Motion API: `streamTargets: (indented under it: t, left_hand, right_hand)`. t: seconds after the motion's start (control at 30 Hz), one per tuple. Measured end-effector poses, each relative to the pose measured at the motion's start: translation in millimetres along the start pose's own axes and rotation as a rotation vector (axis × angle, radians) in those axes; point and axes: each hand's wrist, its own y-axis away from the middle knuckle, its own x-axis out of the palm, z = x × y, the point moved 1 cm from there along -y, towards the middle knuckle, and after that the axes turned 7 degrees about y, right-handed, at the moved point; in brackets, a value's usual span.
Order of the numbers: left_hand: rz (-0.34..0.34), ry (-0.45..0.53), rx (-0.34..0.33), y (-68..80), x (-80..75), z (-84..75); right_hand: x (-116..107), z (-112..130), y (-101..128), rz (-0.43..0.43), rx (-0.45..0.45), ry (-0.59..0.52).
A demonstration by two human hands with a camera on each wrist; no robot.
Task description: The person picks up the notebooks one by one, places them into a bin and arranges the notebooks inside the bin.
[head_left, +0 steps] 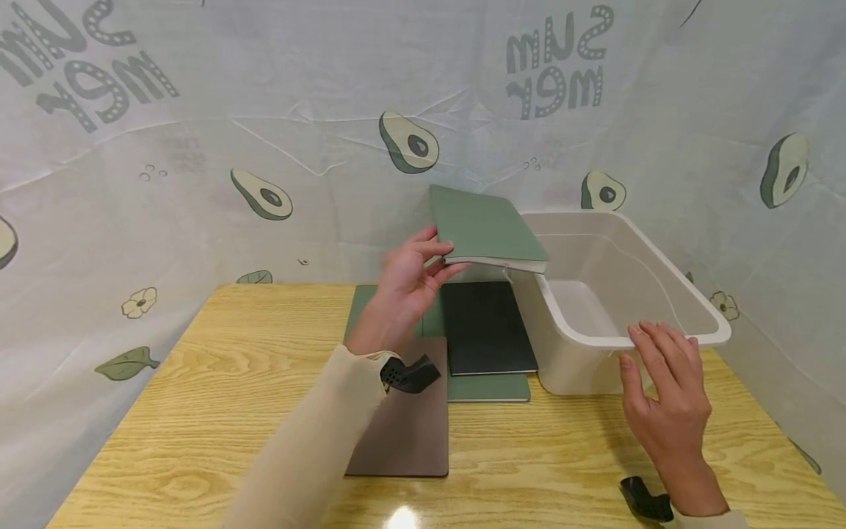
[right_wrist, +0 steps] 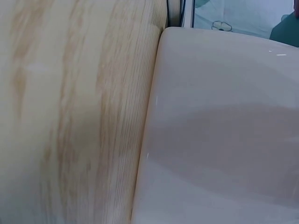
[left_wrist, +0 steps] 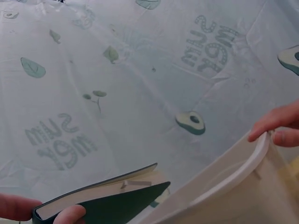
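Raised green hardcover notebook (head_left: 489, 224): pinched in your left hand (head_left: 410, 283), tilted above a black notebook (head_left: 489, 327), by the white plastic bin (head_left: 571, 364). Your right hand (head_left: 670, 397) (fingers over, thumb outside): holding its near rim.

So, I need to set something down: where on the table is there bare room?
Widest: the table left of the brown book, out to the cloth. Smaller: in front of the bin, between that book and the right hand. Crowded: the middle back, where books overlap beside the bin, below the left hand and its green book.
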Motion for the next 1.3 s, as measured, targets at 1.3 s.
streamTargets:
  t: [1.3]
  left_hand:
    - [0.022, -0.097, -0.047, -21.4, 53.5, 82.4]
  right_hand:
    - [-1.3, 3.4, -2.7, -0.01, 0.007, -0.013]
